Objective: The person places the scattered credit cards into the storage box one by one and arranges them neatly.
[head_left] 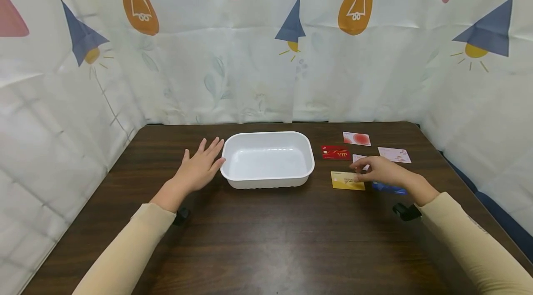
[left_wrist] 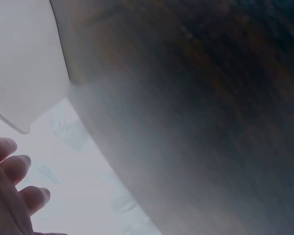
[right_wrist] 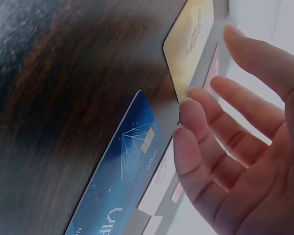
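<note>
On the dark table a white plastic basin stands in the middle. My left hand is spread at its left end, the thumb at the rim. In the left wrist view, fingertips show near the basin wall. My right hand hovers over the cards, fingers loosely bent, fingertips beside a gold card. The right wrist view shows the thumb apart from the fingers and no card between them. A blue VIP card lies beneath that hand, partly hidden in the head view.
Near the right hand lie a red VIP card, a pink card with a red circle, a pale pink card and a partly covered pale card. A patterned curtain hangs behind the table.
</note>
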{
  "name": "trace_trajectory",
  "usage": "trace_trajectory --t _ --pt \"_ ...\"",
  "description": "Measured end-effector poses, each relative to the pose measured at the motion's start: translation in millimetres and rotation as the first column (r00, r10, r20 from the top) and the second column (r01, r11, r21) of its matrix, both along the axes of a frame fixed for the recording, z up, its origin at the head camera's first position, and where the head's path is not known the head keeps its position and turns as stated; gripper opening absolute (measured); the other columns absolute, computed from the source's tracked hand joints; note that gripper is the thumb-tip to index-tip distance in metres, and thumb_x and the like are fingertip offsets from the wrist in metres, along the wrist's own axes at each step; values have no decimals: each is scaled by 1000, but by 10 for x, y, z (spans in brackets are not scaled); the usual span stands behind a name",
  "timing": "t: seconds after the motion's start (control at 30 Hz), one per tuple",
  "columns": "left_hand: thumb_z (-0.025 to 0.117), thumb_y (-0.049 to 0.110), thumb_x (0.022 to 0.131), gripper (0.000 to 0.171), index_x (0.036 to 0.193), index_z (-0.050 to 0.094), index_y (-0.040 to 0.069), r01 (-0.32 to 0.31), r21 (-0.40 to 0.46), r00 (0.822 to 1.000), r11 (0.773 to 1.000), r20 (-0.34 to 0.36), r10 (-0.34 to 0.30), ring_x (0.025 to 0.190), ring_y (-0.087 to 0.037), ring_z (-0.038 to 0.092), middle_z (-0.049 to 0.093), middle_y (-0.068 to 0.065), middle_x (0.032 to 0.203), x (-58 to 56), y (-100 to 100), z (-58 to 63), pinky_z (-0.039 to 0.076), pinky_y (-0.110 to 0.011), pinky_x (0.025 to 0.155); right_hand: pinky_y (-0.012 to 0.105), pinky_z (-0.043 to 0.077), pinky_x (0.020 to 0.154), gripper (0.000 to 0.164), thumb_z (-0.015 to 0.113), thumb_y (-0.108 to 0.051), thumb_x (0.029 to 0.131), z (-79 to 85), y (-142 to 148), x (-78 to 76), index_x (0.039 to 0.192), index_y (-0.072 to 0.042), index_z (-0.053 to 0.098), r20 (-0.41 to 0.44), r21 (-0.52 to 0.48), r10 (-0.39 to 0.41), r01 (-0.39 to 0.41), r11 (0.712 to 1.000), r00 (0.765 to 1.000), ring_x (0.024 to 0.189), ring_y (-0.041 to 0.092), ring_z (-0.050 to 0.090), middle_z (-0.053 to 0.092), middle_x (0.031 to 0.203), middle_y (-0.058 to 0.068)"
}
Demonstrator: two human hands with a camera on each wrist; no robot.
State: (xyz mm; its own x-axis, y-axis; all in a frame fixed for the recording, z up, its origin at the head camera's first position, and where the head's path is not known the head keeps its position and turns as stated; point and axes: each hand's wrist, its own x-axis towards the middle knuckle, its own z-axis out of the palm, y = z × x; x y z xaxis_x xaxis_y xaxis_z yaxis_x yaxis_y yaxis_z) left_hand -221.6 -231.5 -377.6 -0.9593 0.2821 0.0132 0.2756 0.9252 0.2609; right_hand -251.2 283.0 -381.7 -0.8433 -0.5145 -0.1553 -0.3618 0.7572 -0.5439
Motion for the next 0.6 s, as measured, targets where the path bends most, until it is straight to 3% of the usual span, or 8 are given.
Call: trace_trajectory --t 0.13,0.6 --pt "36 41 111 65 165 16 10 -19 -25 1000 1000 -11 19 154 -44 5 15 -12 170 21 39 4 0 -79 111 35 47 71 48 79 -25 91 -9 -7 -16 127 5 66 48 6 -9 8 1000 999 84 20 53 63 96 4" --pt "32 35 112 62 165 16 10 -66 -57 998 996 -14 65 154 -46 8 15 -9 170 32 165 -67 3 -79 111 39 49 77 53 91 -22 78 -44 -6 -68 113 3 59 61 48 30 -33 998 998 88 24 52 56 99 11"
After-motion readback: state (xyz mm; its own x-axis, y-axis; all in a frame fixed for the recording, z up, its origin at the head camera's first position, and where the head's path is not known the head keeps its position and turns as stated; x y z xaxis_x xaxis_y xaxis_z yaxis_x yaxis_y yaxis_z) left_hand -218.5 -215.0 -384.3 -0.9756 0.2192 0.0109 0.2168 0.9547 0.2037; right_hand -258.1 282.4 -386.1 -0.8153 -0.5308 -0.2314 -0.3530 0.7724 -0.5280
